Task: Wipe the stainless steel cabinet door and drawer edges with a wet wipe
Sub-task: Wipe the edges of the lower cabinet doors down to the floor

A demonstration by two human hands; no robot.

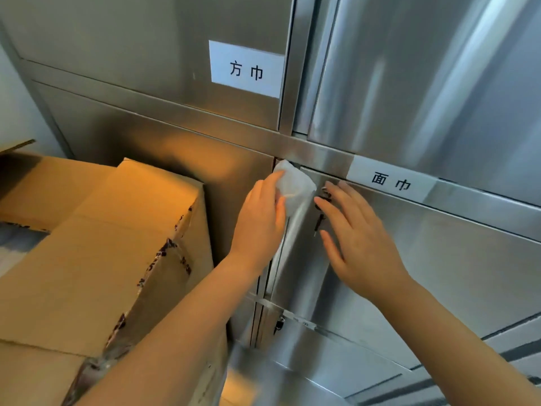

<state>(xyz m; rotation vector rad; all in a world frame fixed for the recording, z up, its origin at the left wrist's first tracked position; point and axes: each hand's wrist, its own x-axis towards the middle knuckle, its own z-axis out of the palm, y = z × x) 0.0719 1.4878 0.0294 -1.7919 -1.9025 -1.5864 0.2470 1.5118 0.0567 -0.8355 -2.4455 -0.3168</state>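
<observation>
A stainless steel cabinet fills the view, and its lower right door point(439, 259) stands slightly ajar. My left hand point(260, 221) grips a white wet wipe point(295, 186) and presses it against the top left corner of that door's edge. My right hand point(357, 238) lies flat on the door face with fingers spread, beside a small key and lock point(320, 215) partly hidden by the fingertips. The upper left door point(146, 54) and upper right door point(424, 83) are closed.
Open cardboard boxes point(102, 244) with torn tape stand close against the cabinet at the left. White labels with black characters point(247, 68) point(390, 183) are stuck on the cabinet. A lower door with a second lock point(279, 325) sits below.
</observation>
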